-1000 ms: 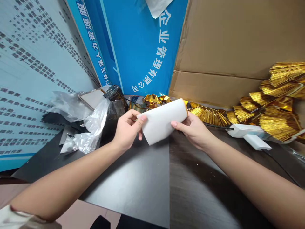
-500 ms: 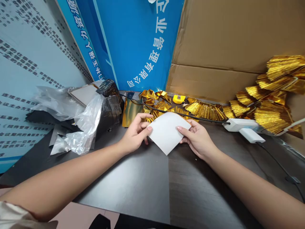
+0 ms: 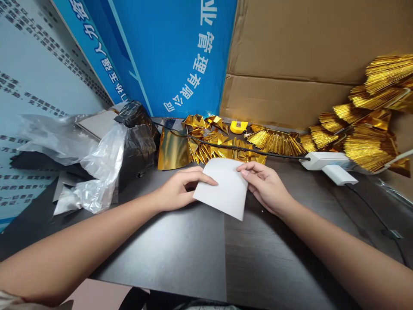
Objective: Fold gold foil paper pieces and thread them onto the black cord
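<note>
A square sheet of paper [image 3: 222, 189], white on the side facing me, is held a little above the dark table between both hands. My left hand [image 3: 180, 187] grips its left edge, index finger laid over the white face and thumb at the lower left corner. At the upper right corner, my right hand [image 3: 263, 185] pinches the sheet between thumb and fingers. The far edge curves slightly, and the underside is hidden from me. Just behind the sheet lie folded gold foil pieces [image 3: 213, 144] and a flat gold foil sheet [image 3: 174, 148].
A black cable [image 3: 226, 147] crosses the table to a white power strip [image 3: 325, 160]. A yellow tape measure [image 3: 238, 126] sits by the cardboard [image 3: 274, 99]. Pleated gold fans [image 3: 364, 137] stand at right. Clear plastic wrapping [image 3: 105, 172] and a black plastic bundle [image 3: 138, 142] lie at left.
The paper has turned from corner-down to a squarer tilt. My left index finger has come over its face, and my right hand has shifted to its upper right corner.
</note>
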{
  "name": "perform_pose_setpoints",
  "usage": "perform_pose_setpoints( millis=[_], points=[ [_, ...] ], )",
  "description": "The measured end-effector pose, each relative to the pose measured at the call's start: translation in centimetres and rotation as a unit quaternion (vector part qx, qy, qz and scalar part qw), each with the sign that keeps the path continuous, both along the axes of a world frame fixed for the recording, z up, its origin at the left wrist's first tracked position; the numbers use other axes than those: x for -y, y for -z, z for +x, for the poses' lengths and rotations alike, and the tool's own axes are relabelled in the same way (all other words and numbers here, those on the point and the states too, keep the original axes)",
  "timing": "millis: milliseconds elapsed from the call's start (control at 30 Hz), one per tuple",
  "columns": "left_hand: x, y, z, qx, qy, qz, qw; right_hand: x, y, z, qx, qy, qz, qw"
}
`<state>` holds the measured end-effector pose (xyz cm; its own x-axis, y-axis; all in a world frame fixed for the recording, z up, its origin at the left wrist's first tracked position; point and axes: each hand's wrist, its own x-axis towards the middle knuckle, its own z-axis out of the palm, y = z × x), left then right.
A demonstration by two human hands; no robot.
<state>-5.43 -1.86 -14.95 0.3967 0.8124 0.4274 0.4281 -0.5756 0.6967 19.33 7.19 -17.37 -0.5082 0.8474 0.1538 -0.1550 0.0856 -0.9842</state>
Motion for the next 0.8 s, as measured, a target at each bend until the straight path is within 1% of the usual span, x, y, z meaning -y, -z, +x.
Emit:
perform_pose_setpoints(
  millis=[67,133,200,267,333,400,500,567,633,733,800],
  points=[
    [0.1,0.2,0.1,0.043,-0.030,-0.008,0.999,0.1,0.1,0.1,-0.036,-0.038,-0.014,0.999],
    [0.1,0.4,0.2,0.088,-0.060,-0.024,0.994,0.2,0.1,0.2,-0.027,-0.068,0.010,0.997],
    [0.1,0.5,0.3,0.122,-0.068,-0.046,0.989,0.5,0.2,0.2,0.017,-0.081,0.076,0.994],
    [0.2,0.6,0.5,0.139,-0.055,-0.063,0.987,0.8,0.3,0.2,0.049,-0.085,0.148,0.984],
    [0.2,0.6,0.8,0.144,-0.035,-0.074,0.986,1.0,0.2,0.2,0.064,-0.079,0.192,0.976],
    [0.3,0.6,1.0,0.144,-0.022,-0.081,0.986,1.2,0.0,0.3,0.083,-0.060,0.219,0.970],
    [0.6,0.5,1.2,0.135,-0.028,-0.090,0.986,1.5,-0.3,0.4,0.101,-0.010,0.256,0.961],
    [0.8,0.2,1.4,0.109,-0.038,-0.086,0.990,1.8,-0.4,0.3,0.092,0.023,0.260,0.961],
    [0.9,0.0,1.5,0.075,-0.033,-0.076,0.994,2.2,-0.4,0.1,0.065,0.044,0.238,0.968],
    [1.2,-0.1,1.8,0.045,-0.023,-0.054,0.997,2.7,-0.2,-0.3,0.028,0.050,0.191,0.980],
    [1.3,0.1,2.0,0.055,-0.032,-0.033,0.997,2.8,-0.1,-0.5,0.025,0.045,0.168,0.985]
  ],
)
